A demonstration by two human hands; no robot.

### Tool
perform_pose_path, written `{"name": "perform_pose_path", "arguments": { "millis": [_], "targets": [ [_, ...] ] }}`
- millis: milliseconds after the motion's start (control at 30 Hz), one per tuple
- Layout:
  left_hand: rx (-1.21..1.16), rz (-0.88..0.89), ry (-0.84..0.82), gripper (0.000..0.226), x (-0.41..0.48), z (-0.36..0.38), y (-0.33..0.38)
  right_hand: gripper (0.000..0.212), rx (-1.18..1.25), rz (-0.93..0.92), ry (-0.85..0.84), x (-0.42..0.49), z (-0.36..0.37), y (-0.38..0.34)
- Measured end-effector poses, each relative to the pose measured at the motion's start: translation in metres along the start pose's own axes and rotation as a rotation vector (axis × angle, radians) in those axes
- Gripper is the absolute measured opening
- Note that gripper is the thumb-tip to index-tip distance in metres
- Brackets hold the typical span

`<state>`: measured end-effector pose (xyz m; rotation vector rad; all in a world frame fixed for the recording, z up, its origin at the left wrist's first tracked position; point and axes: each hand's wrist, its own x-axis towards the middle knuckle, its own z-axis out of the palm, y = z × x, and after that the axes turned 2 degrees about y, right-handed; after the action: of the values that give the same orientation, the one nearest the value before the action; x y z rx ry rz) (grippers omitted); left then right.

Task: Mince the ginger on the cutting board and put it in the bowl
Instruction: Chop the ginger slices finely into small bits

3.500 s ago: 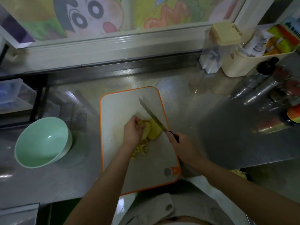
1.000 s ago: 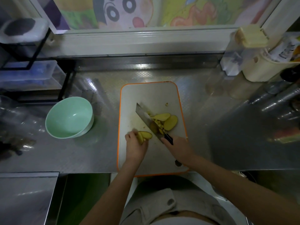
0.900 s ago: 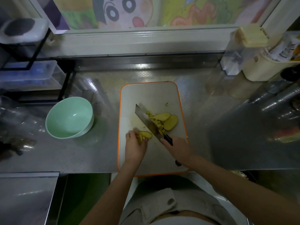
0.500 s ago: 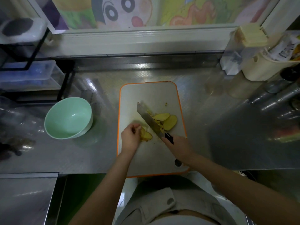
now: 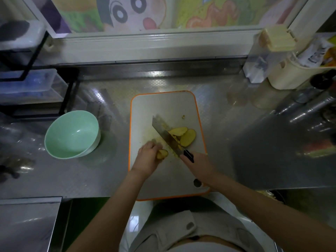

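Stainless-steel counter (image 5: 236, 160) with a dimpled texture runs below a window ledge, and a cartoon picture (image 5: 131, 11) fills the pane behind it. A white cutting board (image 5: 163, 106) with an orange rim lies in the middle of the counter, its near end at the counter's front edge.

On the board, the knife (image 5: 164, 132) lies at a slant, its tip toward the far left and its black handle toward the near right. The right hand (image 5: 198, 165) is wrapped round that handle. Small yellow bits cling to the flat of the blade. Just right of the blade lie two broad ginger slices (image 5: 187, 137), overlapping each other. One loose crumb (image 5: 183, 116) sits farther up the board.

The left hand (image 5: 148, 158), a little blurred, has its fingers curled over a smaller ginger piece (image 5: 162, 154) on the board, just left of the blade near the handle.

A mint-green bowl (image 5: 69, 135) stands on the counter well to the left of the board, tilted slightly. Behind it, a black rack (image 5: 29, 66) holds a clear plastic box (image 5: 31, 84). At the far right stand a cream tub (image 5: 291, 77) stuffed with packets and a clear container with a pale yellow lid (image 5: 276, 39).
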<state>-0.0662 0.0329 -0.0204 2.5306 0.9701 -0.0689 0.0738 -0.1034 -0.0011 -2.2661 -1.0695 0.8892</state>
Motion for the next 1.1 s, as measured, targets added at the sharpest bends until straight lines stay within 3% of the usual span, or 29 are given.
{"name": "perform_pose_path", "arguments": {
  "millis": [200,467,700,867,967,1100],
  "targets": [
    [-0.184,-0.142,0.027,0.054,-0.003,0.006,0.001,0.037,0.014,0.033,-0.01,0.002,0.001,0.004],
    [-0.314,-0.248,0.116,0.036,-0.008,0.006,0.007,0.039,-0.002,0.029,-0.014,0.001,0.003,0.004],
    [-0.344,-0.332,0.066,0.065,-0.011,0.011,0.019,0.034,-0.025,0.042,-0.017,-0.003,0.008,0.007],
    [-0.504,-0.46,0.062,0.059,-0.023,0.014,0.033,0.036,0.01,0.027,-0.05,-0.012,0.006,0.005],
    [-0.628,-0.511,0.117,0.044,-0.026,0.015,0.038,0.033,0.007,0.055,-0.093,-0.014,0.009,0.006],
    [-0.559,-0.471,0.09,0.033,-0.03,0.012,0.035,0.032,-0.032,0.052,-0.096,-0.016,0.012,0.005]
  ]
}}
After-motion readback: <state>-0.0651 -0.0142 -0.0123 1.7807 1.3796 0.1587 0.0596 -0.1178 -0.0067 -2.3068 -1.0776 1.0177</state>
